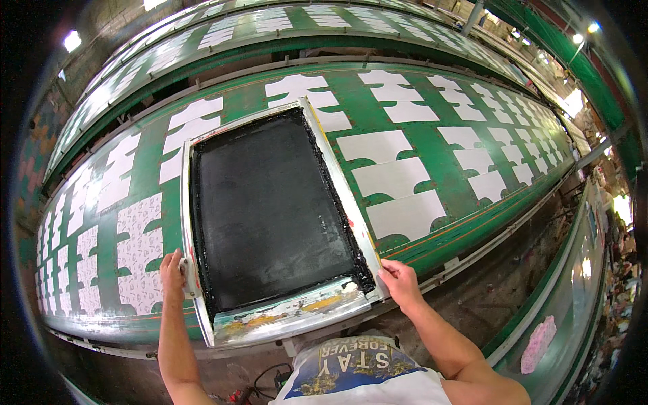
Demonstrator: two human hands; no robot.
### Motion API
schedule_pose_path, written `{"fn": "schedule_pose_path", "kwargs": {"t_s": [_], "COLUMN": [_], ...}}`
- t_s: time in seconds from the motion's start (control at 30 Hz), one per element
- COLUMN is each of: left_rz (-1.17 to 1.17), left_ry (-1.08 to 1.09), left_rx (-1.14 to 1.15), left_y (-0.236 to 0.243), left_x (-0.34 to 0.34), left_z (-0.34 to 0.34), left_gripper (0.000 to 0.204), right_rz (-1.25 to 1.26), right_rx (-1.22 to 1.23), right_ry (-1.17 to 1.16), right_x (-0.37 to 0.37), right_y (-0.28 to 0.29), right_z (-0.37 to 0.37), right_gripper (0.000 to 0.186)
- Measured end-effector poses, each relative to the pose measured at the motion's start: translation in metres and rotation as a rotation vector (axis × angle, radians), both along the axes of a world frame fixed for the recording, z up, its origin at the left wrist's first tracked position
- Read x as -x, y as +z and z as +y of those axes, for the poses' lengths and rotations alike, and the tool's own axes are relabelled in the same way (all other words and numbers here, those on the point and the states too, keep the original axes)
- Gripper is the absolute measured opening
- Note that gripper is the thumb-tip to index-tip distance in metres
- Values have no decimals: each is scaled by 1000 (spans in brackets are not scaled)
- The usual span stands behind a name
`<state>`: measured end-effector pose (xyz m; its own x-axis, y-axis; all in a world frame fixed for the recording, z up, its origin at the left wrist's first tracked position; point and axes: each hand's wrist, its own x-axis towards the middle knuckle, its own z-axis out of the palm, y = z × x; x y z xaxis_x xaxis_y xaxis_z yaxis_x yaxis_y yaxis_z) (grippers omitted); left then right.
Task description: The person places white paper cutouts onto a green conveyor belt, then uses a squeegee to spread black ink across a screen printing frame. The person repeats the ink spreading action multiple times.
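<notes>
The left side of a framed black screen (270,202) is held by the left hand (173,273), its fingers curled; the right rail is pinched near its lower corner by the right hand (399,280), nearly closed, probably for level control. The screen lies over the near edge of the green table (243,91); whether it is lifted cannot be told. Patterned pieces (140,250) are laid leftward, plain white pieces (405,212) rightward, in rows, presumably for even spacing.

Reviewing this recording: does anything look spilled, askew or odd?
Yes: yellowish residue smears the near end of the frame, and a crumpled pink scrap lies by itself on the right-hand table, unlike the white pieces set out in neat rows.
</notes>
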<state>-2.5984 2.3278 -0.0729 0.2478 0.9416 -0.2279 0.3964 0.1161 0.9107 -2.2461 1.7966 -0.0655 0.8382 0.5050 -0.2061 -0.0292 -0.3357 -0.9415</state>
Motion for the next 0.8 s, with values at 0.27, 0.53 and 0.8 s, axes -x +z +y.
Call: {"fn": "schedule_pose_path", "kwargs": {"t_s": [0.27, 0.53, 0.8], "left_rz": [-98, -81, -112], "left_ry": [-50, -42, -41], "left_rx": [18, 5, -64], "left_y": [9, -7, -26], "left_x": [-141, -274, -342], "left_z": [-97, -222, -294], "left_gripper": [34, 32, 36], "right_rz": [-30, -17, 70], "right_rx": [108, 225, 150], "right_ry": [-69, -123, -120], "right_x": [-132, -268, -327], "right_y": [-22, -46, -48], "right_z": [-85, -199, -272], "right_gripper": [33, 33, 38]}}
